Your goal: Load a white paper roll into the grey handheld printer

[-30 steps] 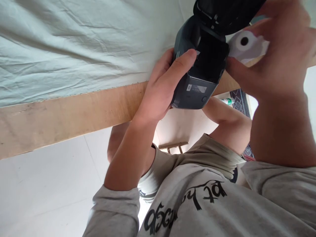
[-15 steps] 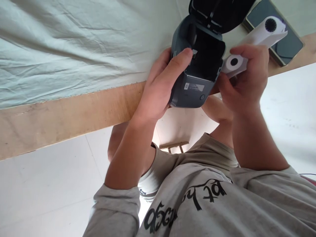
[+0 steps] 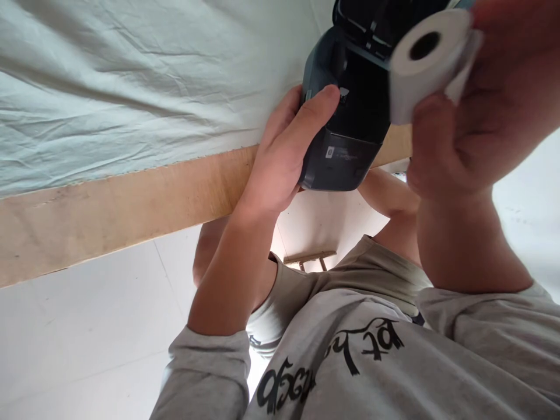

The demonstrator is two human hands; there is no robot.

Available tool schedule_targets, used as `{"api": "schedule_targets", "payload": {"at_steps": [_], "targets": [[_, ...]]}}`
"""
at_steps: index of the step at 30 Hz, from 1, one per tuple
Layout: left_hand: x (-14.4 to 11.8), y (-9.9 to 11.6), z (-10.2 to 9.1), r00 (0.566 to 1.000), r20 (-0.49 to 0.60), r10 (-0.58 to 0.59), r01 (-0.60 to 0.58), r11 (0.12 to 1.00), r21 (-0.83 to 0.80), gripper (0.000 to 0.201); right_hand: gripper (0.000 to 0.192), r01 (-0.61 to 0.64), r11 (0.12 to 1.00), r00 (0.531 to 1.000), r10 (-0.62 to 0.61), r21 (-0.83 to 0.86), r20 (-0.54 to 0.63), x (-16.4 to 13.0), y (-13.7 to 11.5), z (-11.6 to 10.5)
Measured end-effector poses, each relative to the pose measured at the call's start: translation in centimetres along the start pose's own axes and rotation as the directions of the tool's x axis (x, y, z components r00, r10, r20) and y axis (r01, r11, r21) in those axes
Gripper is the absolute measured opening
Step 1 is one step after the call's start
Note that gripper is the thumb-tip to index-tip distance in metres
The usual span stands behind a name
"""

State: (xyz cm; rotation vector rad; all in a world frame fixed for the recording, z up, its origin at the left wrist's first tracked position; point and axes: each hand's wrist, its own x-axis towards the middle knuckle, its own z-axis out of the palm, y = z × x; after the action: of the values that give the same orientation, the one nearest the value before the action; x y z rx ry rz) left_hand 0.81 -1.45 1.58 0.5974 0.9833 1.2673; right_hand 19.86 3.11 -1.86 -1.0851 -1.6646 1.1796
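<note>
My left hand [image 3: 286, 149] is wrapped round the left side of a dark grey receipt printer [image 3: 352, 166], its thumb over the rim of the paper bay. The printer's lid [image 3: 389, 20] stands raised at the top, and the bay inside looks black, with a small pale label near my thumb. Gripped in my right hand [image 3: 490, 122] is a white paper roll [image 3: 409, 87], held up just right of the bay. Its round core faces the camera, and a loose paper end hangs on its right side. The roll covers the bay's right edge.
A pale green cloth [image 3: 153, 81] covers the table, with a bare wooden edge [image 3: 131, 204] along the front. My knees and shorts [image 3: 301, 286] are below the edge. A wooden frame piece [image 3: 310, 256] lies on the floor.
My right hand has lifted the paper roll from beside the printer, up and closer to the camera. It now hides the second roll and the phone. My left hand and printer barely moved.
</note>
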Motion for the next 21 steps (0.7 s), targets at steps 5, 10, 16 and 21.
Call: {"api": "schedule_targets", "payload": {"at_steps": [5,10,16,21], "targets": [[0.2,-0.2,-0.2,0.999,0.026,0.040,-0.041,0.999,0.015,0.019,0.031,0.194,0.968,0.979,-0.202,-0.160,-0.038,-0.4,-3.3,3.2],[0.2,0.0,0.2,0.999,0.011,0.049,-0.049,0.999,0.020,0.021,0.020,0.377,0.709,0.888,-0.461,-0.596,0.013,0.5,-3.7,4.8],[0.6,-0.5,-0.8,0.997,0.035,0.070,-0.071,0.997,0.011,0.011,0.008,0.476,0.622,0.785,-0.619,-0.622,-0.018,-0.6,-2.3,4.5],[0.8,-1.0,-1.5,0.984,0.153,0.094,-0.095,0.995,0.000,0.039,0.014,0.539,0.614,0.800,-0.587,-0.577,0.122,-1.8,-2.0,4.5]]}}
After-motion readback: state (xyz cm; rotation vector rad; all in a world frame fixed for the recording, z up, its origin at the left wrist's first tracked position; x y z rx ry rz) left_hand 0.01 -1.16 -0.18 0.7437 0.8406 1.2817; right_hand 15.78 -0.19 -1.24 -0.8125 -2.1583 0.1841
